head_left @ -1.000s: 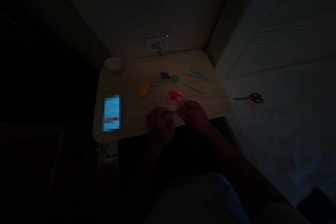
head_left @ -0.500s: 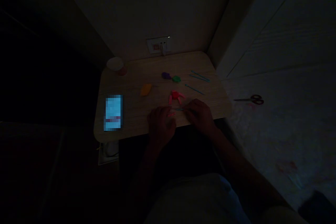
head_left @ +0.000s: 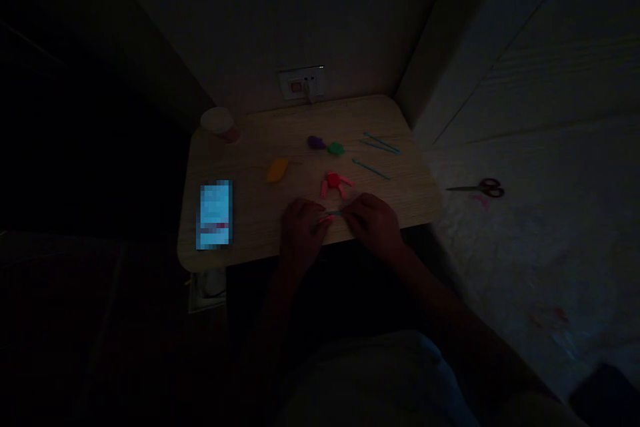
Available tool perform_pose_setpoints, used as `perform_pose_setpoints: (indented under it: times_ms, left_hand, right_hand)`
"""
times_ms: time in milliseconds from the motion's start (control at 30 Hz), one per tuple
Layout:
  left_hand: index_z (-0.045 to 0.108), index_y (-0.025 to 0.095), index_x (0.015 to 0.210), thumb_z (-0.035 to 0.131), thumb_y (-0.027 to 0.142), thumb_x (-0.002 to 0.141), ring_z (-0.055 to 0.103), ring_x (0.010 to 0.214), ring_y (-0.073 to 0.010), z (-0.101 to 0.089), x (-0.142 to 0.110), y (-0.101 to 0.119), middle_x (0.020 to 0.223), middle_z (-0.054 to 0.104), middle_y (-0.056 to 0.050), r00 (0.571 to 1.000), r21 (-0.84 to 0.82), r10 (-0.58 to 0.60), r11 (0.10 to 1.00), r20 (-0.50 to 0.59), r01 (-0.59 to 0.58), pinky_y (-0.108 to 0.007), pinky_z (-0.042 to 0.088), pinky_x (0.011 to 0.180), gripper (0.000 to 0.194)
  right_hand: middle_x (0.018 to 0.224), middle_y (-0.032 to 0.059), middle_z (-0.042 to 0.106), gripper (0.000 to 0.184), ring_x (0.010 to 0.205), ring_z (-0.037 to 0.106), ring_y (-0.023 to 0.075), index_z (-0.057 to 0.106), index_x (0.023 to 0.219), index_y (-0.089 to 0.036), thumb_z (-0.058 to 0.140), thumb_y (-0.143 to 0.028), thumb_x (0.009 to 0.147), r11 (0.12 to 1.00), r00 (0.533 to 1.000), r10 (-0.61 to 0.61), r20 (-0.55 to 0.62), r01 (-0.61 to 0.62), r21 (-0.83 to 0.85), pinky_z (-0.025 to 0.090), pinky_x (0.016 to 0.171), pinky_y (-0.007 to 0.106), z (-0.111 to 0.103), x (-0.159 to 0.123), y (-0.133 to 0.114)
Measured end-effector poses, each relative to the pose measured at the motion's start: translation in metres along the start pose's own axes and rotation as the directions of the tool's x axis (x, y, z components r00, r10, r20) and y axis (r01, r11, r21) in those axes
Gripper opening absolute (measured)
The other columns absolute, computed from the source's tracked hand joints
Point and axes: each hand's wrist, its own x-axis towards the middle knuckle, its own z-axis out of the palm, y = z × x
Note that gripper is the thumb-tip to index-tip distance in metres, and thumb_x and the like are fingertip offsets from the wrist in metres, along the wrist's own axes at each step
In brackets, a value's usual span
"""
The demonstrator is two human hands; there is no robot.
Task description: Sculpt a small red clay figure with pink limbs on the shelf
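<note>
The room is very dark. My left hand [head_left: 301, 232] and my right hand [head_left: 373, 221] meet at the near edge of a small wooden table [head_left: 250, 147]. Both have their fingers closed. Between them I hold a small pink clay piece [head_left: 326, 219] with a thin teal stick [head_left: 340, 213] at it; the right fingers pinch the stick. Just beyond my hands lies a red clay figure with pink limbs [head_left: 335, 183].
Purple clay [head_left: 315, 142], green clay [head_left: 335, 148] and orange clay [head_left: 277, 169] lie on the table. Teal sticks [head_left: 380, 143] lie at the right. A lit phone [head_left: 215, 214] is at the left, a cup [head_left: 217, 123] at the back left. Scissors [head_left: 477, 188] lie on the floor.
My hands have stayed together at the table's near edge, shifting only slightly. The pink piece and the stick now show between the fingers.
</note>
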Motion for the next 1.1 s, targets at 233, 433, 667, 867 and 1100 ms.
perform_pose_setpoints:
  times_ms: [233, 433, 667, 867, 1100]
  left_hand:
    - [0.069, 0.022, 0.094, 0.074, 0.03, 0.091, 0.061, 0.099, -0.024, -0.0011, 0.0008, -0.0032, 0.099, 0.066, -0.005, 0.997, 0.018, 0.054, 0.998, 0.063, -0.055, -0.041, 0.049, 0.093, 0.01]
    - [0.07, 0.021, 0.095, 0.067, 0.026, 0.096, 0.061, 0.097, -0.0226, 0.0001, -0.0013, -0.0029, 0.097, 0.069, -0.004, 0.993, -0.011, 0.093, 0.996, 0.066, -0.093, -0.04, 0.049, 0.093, 0.006]
    - [0.071, 0.022, 0.105, 0.072, 0.025, 0.092, 0.062, 0.101, -0.0235, -0.0011, -0.0011, -0.005, 0.103, 0.071, -0.005, 0.993, -0.033, 0.094, 0.995, 0.072, -0.092, -0.041, 0.05, 0.097, 0.013]
    - [0.071, 0.021, 0.099, 0.071, 0.025, 0.093, 0.061, 0.099, -0.0231, -0.0015, -0.0009, -0.0053, 0.099, 0.069, -0.004, 0.993, -0.023, 0.095, 0.995, 0.076, -0.094, -0.04, 0.05, 0.093, 0.007]
    - [0.07, 0.021, 0.09, 0.07, 0.025, 0.094, 0.059, 0.094, -0.0218, 0.0, -0.0004, -0.006, 0.093, 0.068, -0.003, 0.992, -0.032, 0.114, 0.993, 0.056, -0.112, -0.039, 0.05, 0.091, 0.006]
  right_hand:
    - [0.094, 0.0086, 0.07, 0.015, 0.089, 0.064, 0.0231, 0.077, 0.095, -0.02, 0.062, -0.021, 0.098, 1.0, 1.0, -0.006, 0.002, 0.006, 0.016, 0.049, 0.078, 0.034, 0.0003, 0.0005, -0.0037]
    - [0.094, 0.009, 0.07, 0.015, 0.089, 0.064, 0.0238, 0.077, 0.095, -0.02, 0.062, -0.022, 0.097, 1.0, 1.0, -0.015, 0.02, 0.014, 0.02, 0.049, 0.079, 0.036, -0.0021, 0.0006, -0.0035]
    - [0.093, 0.0091, 0.069, 0.017, 0.089, 0.063, 0.0239, 0.077, 0.094, -0.021, 0.06, -0.024, 0.099, 1.0, 1.0, -0.009, 0.004, 0.009, -0.008, 0.049, 0.079, 0.036, -0.0006, 0.0018, -0.0035]
    - [0.094, 0.0093, 0.069, 0.019, 0.089, 0.063, 0.0238, 0.077, 0.093, -0.02, 0.059, -0.024, 0.1, 0.999, 0.999, -0.035, 0.036, 0.035, 0.003, 0.049, 0.078, 0.036, -0.0008, 0.0013, -0.0041]
    - [0.092, 0.0084, 0.068, 0.019, 0.088, 0.062, 0.0231, 0.076, 0.092, -0.022, 0.059, -0.023, 0.099, 0.999, 0.997, -0.051, 0.056, 0.05, 0.01, 0.048, 0.078, 0.035, -0.0022, -0.0008, -0.0034]
